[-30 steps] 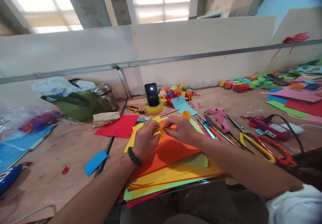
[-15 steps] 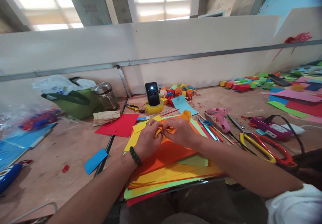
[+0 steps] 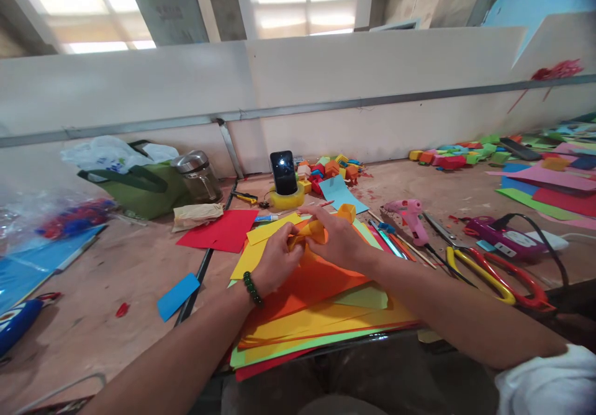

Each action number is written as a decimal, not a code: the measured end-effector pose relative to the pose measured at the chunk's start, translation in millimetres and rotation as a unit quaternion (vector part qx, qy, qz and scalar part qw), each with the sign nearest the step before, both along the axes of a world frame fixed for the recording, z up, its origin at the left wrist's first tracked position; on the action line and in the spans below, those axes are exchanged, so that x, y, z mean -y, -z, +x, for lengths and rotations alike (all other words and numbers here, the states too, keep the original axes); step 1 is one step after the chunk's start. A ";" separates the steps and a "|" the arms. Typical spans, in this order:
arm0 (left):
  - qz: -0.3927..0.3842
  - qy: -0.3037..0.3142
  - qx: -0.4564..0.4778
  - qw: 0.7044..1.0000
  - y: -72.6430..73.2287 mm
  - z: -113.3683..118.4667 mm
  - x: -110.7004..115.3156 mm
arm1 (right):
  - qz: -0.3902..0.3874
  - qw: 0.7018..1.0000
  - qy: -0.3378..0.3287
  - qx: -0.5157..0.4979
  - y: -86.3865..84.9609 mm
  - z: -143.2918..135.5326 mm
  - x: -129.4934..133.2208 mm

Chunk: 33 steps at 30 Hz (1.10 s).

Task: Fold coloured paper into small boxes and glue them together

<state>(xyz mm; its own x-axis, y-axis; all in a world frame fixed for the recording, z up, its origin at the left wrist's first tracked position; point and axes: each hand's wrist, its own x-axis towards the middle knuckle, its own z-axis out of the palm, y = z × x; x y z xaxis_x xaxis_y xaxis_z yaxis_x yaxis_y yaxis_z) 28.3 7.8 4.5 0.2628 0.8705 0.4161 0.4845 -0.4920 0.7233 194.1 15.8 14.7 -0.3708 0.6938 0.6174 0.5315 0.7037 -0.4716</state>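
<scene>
A small folded piece of yellow-orange paper (image 3: 313, 232) is held between my two hands above a stack of coloured sheets. My left hand (image 3: 278, 255), with a green bead bracelet at the wrist, pinches its near left end. On the other side, my right hand (image 3: 342, 241) has its thumb and fingers closed around the same piece. Fingers cover part of its shape. Just behind my right hand sits a small yellow-orange paper box (image 3: 347, 212). Under both hands lies an orange sheet (image 3: 311, 291), on top of yellow and green sheets.
A phone (image 3: 284, 173) stands in a yellow tape roll (image 3: 287, 199), beside a heap of small paper boxes (image 3: 331, 169). To the right are a pink glue gun (image 3: 410, 219), scissors (image 3: 484, 272) and a purple power strip (image 3: 507, 238). A green bag (image 3: 135, 191) and a jar (image 3: 198, 179) stand left.
My right fingers have lifted and spread around the folded paper, so more of it shows between my hands. My left hand keeps its pinch. The view has shifted slightly.
</scene>
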 end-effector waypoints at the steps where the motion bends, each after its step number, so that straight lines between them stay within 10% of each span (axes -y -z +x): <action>1: -0.016 0.014 0.009 1.000 -1.9 -0.1 0.6 | -0.005 1.000 0.000 0.009 0.2 0.5 -0.7; 26: -0.194 0.013 0.002 0.981 -8.5 -7.1 -5.9 | -0.115 0.991 -0.044 0.050 -0.9 -0.1 -4.5; 33: -0.108 0.008 0.037 0.993 -3.6 -7.9 -8.2 | -0.178 0.983 0.020 0.027 5.1 -2.8 -7.9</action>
<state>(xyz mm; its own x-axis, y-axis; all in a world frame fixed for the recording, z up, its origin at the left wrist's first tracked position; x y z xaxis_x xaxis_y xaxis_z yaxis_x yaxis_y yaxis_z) 20.4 16.1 8.1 0.2535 0.9376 0.2380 0.4200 -0.3283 0.8460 191.3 23.7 9.6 -0.3643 0.8771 0.3130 0.5869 0.4771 -0.6542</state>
